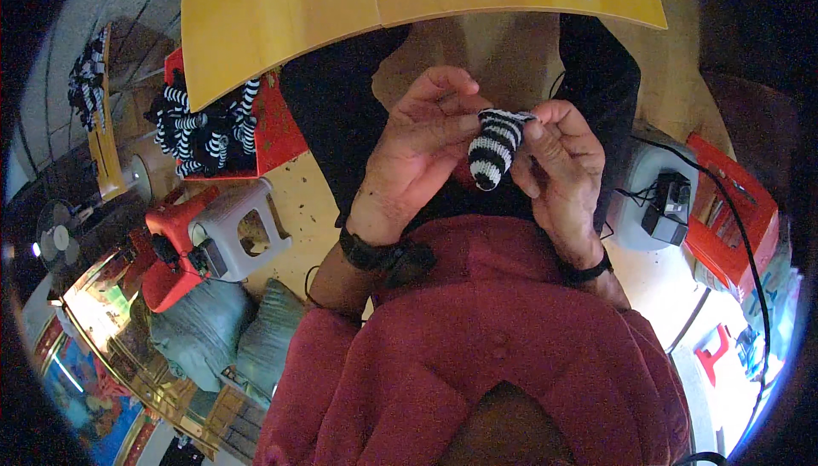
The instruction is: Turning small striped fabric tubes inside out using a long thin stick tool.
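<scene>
Striped knit (494, 152) held up between two hands, above the lap.
The right hand (569, 163) pinches its upper right corner; the left hand (417, 138) meets its upper left edge, whether gripping or only touching I cannot tell. The table (341, 6) stands just beyond; to the left, a red box (281, 129) holds more striped knits (183, 132).
</scene>
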